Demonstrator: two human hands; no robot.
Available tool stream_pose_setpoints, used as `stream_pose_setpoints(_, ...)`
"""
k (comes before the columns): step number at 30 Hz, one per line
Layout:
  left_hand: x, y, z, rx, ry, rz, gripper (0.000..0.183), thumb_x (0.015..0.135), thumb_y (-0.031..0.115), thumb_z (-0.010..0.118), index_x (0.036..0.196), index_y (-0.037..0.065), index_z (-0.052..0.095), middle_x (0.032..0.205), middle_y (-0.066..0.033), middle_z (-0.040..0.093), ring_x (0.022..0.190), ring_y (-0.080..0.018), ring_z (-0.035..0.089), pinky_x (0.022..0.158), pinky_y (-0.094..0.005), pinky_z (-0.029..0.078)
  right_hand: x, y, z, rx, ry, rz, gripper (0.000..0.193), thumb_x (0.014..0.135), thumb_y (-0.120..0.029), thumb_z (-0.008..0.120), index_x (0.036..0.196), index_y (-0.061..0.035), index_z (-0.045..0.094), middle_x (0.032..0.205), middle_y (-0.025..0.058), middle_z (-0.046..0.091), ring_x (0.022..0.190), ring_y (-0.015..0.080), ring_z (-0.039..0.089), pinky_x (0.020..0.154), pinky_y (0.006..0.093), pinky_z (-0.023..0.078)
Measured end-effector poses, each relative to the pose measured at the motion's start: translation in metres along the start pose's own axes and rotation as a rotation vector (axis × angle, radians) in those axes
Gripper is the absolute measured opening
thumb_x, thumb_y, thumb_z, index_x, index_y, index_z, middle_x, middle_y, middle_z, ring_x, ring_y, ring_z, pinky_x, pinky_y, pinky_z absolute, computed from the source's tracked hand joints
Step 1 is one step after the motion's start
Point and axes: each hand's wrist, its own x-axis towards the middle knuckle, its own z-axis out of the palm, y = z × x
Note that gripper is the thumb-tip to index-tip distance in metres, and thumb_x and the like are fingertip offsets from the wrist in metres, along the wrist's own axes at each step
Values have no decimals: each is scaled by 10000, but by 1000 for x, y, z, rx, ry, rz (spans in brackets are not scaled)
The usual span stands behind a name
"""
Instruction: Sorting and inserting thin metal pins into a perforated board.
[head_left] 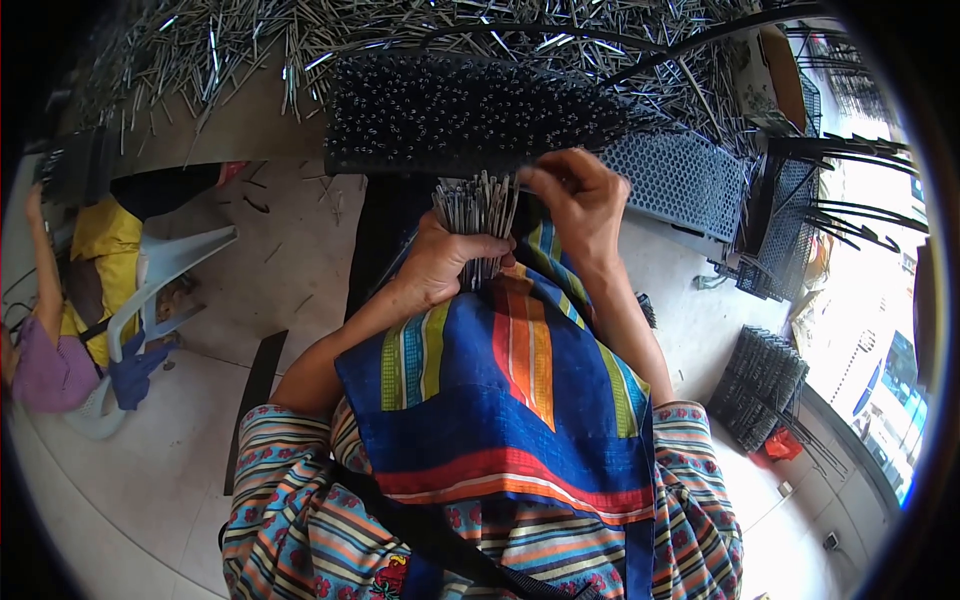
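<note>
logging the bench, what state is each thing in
left hand, closed around bundle
bundle, gripped, tips uneven
right hand, fingers bent, grip unclear
loose rods, heaped in disorder
studded block, densely filled
perforated panel, holes showing
apron, worn
chair, occupied

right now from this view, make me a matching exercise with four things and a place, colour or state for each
1. rod bundle
2. loose metal pieces
3. chair
4. apron

A. pale, at the picture's left
B. mostly blue, with bright stripes
C. gripped in the left hand
D. heaped along the picture's top

Pairs: 1-C, 2-D, 3-A, 4-B
</note>
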Motion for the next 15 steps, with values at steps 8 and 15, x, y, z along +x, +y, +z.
stream_pose_setpoints(8, 0, -4, 5, 10, -58, 20, 273, 750, -85, 667, 1010, -3, 644, 881, -104, 681, 760, -216, 685, 687, -322, 573, -14, 13, -13, 645, -423, 577, 65, 800, -43, 691, 842, 2, 671, 668, 12, 617, 510, 40, 462, 467, 194, 330)
stream_pose_setpoints(15, 7, -14, -5, 83, 45, -107, 248, 771, -53, 674, 1016, -34, 634, 830, -130, 678, 692, -228, 688, 638, -334, 583, -4, 7, -24, 565, 215, 239, 67, 836, 53, 627, 878, 18, 666, 729, 18, 612, 579, 53, 534, 510, 176, 390)
